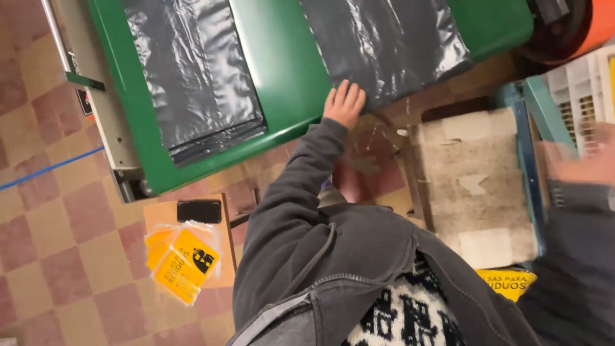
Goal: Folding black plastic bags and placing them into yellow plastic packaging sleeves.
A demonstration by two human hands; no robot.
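Fingers of the left hand [344, 104] lie flat and close together on the near edge of a black plastic bag stack [384, 45], pinning it to the green machine table [282, 70], apparently so the slippery sheets cannot slide. A second stack [192, 70] rests further left. The right hand [580, 166] is motion-blurred beside a worn cardboard-topped stand [477, 186]; its fingers look spread, holding nothing.

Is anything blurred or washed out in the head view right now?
Head view: the right hand is smeared by motion blur; the left hand, flat at the edge of a black plastic sheet, is fairly sharp. Soft glare streaks the sheets and the green table.
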